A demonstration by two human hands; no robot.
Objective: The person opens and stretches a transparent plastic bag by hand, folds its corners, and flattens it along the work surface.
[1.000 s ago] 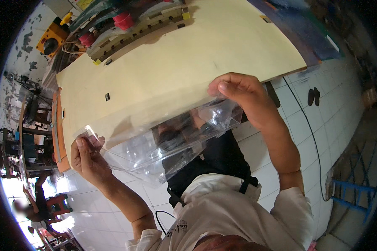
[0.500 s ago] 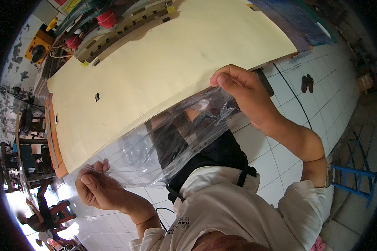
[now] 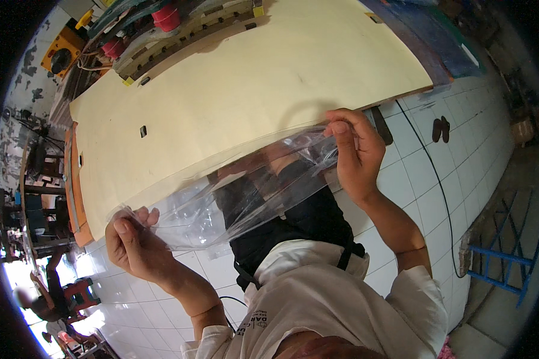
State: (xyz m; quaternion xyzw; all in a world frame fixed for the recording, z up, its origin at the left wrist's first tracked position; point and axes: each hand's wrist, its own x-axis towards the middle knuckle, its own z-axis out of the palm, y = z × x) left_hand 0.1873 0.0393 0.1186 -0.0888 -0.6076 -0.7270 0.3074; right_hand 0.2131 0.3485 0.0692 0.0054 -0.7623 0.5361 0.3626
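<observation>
A clear plastic sheet stretches between my two hands along the near edge of a large pale yellow board. My left hand pinches the sheet's left end at the board's near left corner. At the other end my right hand grips it between thumb and fingers, close to the board's near right edge. The sheet's far border lies over the board's edge, and the rest hangs creased in front of my legs. Its underside and any further layers cannot be made out.
A machine head with red knobs and a long bar stands over the board's far left. Small dark clips sit on the board. A blue metal rack and a pair of sandals are on the right floor. Another person is far left.
My right hand has moved down and slightly right, turning more upright, with its end of the sheet. My left hand has risen a little, and the sheet now hangs less far down.
</observation>
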